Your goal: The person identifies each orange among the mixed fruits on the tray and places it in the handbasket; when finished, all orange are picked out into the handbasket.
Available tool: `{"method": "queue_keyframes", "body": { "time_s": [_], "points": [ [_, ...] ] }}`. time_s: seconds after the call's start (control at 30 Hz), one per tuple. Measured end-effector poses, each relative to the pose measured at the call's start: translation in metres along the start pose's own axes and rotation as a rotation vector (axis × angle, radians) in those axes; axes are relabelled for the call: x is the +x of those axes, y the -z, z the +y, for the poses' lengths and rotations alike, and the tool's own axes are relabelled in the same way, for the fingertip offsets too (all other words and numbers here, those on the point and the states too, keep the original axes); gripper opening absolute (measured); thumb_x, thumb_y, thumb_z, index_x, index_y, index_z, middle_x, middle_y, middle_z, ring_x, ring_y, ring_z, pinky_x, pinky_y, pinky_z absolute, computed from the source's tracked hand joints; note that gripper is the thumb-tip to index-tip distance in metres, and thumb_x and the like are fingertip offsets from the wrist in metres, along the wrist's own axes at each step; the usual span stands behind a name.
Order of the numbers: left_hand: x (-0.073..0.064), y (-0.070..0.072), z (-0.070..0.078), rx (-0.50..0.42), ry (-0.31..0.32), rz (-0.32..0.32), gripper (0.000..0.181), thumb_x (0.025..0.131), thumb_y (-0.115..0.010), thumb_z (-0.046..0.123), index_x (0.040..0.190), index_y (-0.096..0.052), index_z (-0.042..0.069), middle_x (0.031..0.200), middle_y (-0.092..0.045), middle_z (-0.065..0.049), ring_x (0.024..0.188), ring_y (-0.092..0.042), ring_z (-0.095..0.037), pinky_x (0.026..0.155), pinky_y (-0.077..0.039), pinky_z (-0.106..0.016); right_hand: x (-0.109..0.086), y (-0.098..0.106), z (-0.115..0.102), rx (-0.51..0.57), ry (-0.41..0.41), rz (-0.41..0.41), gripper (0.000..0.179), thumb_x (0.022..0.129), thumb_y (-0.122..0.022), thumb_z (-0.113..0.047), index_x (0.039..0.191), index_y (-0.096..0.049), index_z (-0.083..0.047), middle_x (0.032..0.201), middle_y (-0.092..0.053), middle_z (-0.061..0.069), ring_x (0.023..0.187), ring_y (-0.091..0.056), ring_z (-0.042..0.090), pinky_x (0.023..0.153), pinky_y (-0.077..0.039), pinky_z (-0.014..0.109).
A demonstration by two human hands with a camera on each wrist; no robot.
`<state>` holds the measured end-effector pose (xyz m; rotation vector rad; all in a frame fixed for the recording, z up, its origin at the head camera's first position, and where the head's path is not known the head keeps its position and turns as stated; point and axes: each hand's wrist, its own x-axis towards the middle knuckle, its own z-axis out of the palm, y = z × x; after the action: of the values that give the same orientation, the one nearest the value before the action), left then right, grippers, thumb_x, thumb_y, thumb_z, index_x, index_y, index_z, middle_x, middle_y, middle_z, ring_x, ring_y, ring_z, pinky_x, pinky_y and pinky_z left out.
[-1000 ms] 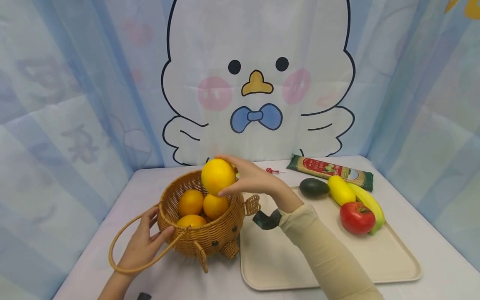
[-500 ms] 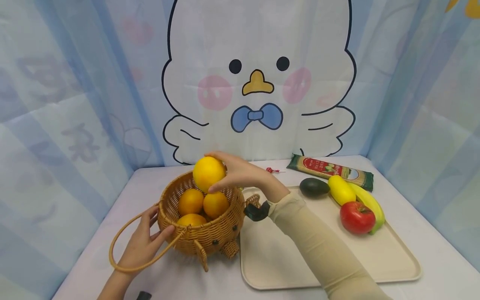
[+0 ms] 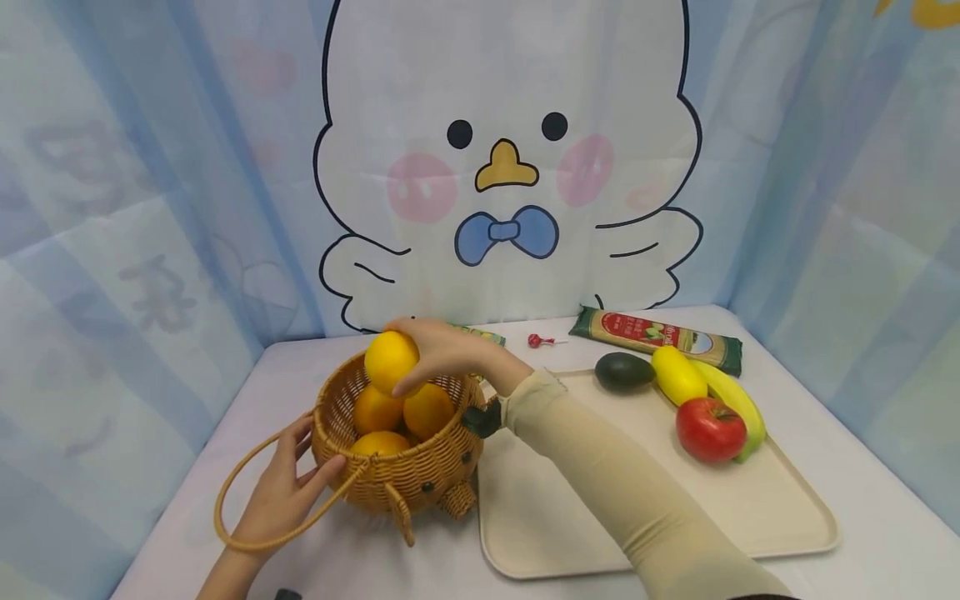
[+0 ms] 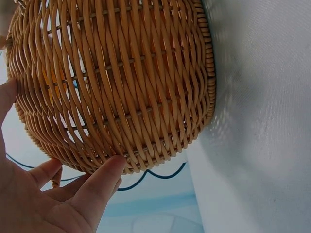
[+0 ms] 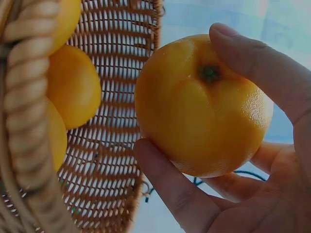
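A round wicker basket (image 3: 390, 479) with an animal face stands on the left of the table and holds several oranges (image 3: 428, 411). My left hand (image 3: 277, 496) rests against its outer wall, with thumb and fingers spread and fingertips touching the weave (image 4: 112, 87). The basket's looped handle (image 3: 225, 508) lies across that hand's back. My right hand (image 3: 446, 350) grips one orange (image 3: 390, 360) between thumb and fingers over the basket's far opening. In the right wrist view this orange (image 5: 194, 111) shows its green stem mark, beside the basket's inner wall.
A beige tray (image 3: 555, 533) to the right carries a dark green avocado (image 3: 624, 372), a yellow fruit (image 3: 678, 377), a banana (image 3: 738, 408) and a red apple (image 3: 711, 429). Behind lie a green-ended package (image 3: 660, 337) and a red lollipop (image 3: 534, 341). A printed curtain encloses the table.
My right hand has moved left with the orange, then slightly down, over the basket. The left hand stays against the basket. The head view has shifted slightly.
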<state>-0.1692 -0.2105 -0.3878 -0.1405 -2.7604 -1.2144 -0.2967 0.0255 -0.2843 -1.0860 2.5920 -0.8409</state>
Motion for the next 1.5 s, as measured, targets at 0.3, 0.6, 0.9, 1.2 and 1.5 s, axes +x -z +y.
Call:
{"method": "queue_keyframes", "body": {
  "time_s": [0.3,0.6,0.9,1.2,1.5],
  "points": [
    [0.002,0.000,-0.001,-0.010,0.009,-0.007,0.075,0.094,-0.054,0.043,0.147,-0.015,0.009,0.155,-0.017,-0.023,0.136,-0.028,-0.049,0.099,-0.048,-0.052,0.013,-0.001,-0.006,-0.043,-0.029,-0.031,0.084,0.074,-0.079,-0.032,0.143,-0.034,-0.017,0.133,-0.051,-0.001,0.111,-0.053,0.014,0.093,-0.051,0.027],
    [0.001,0.001,0.000,-0.012,0.002,-0.008,0.072,0.094,-0.054,0.040,0.146,-0.015,0.009,0.154,-0.019,-0.023,0.136,-0.028,-0.050,0.098,-0.049,-0.051,0.024,-0.005,-0.003,-0.089,-0.043,-0.066,0.076,0.074,-0.079,-0.034,0.138,-0.039,-0.019,0.120,-0.056,-0.002,0.101,-0.054,0.012,0.085,-0.050,0.024],
    [0.000,0.000,0.000,-0.016,0.002,-0.003,0.072,0.095,-0.054,0.039,0.147,-0.015,0.010,0.154,-0.019,-0.023,0.136,-0.028,-0.050,0.098,-0.050,-0.051,0.035,-0.010,-0.003,-0.154,-0.065,-0.084,0.076,0.075,-0.078,-0.031,0.139,-0.039,-0.015,0.121,-0.057,0.001,0.102,-0.054,0.015,0.084,-0.050,0.024],
    [0.001,0.000,0.001,-0.019,0.005,0.002,0.072,0.094,-0.054,0.039,0.147,-0.015,0.010,0.154,-0.019,-0.022,0.136,-0.028,-0.049,0.098,-0.049,-0.050,0.040,-0.012,-0.003,-0.243,-0.094,-0.098,0.081,0.075,-0.079,-0.029,0.142,-0.037,-0.014,0.128,-0.055,0.003,0.111,-0.052,0.016,0.091,-0.049,0.026],
    [0.000,-0.001,0.002,-0.012,0.013,0.005,0.072,0.094,-0.055,0.039,0.147,-0.015,0.010,0.154,-0.019,-0.023,0.136,-0.028,-0.050,0.097,-0.049,-0.052,0.039,-0.017,-0.005,-0.329,-0.130,-0.143,0.075,0.077,-0.077,-0.020,0.142,-0.039,-0.018,0.134,-0.048,0.007,0.115,-0.048,0.018,0.091,-0.050,0.030]
  ]
}}
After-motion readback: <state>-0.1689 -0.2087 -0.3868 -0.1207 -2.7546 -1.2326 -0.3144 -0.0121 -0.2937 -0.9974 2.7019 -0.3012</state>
